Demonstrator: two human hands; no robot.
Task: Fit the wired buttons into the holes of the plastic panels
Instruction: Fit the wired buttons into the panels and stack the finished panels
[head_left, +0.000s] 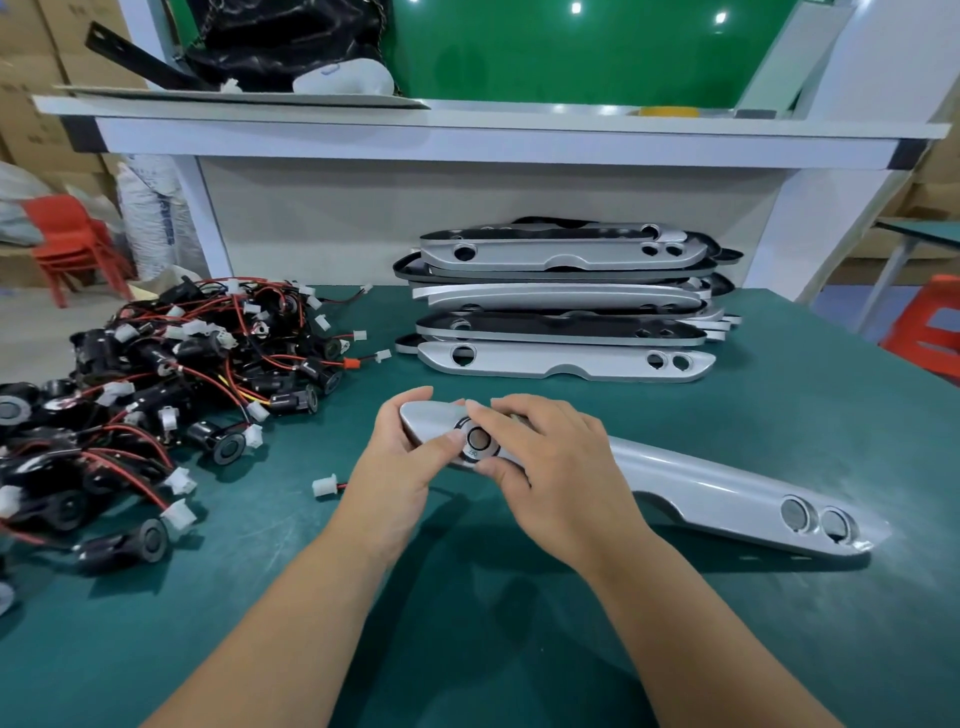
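Silver plastic panel (701, 483) on green mat (467, 597), left hand (400, 467) gripping its end steady so right hand (550, 467) pinches round black button (478, 439) into hole.

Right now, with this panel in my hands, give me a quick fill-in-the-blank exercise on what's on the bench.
The left hand and right hand together hold one silver ____.
The panel has ____ holes without buttons at its right end.
The heap of wired buttons lies on the person's ____ side.
Missing words: panel, two, left.
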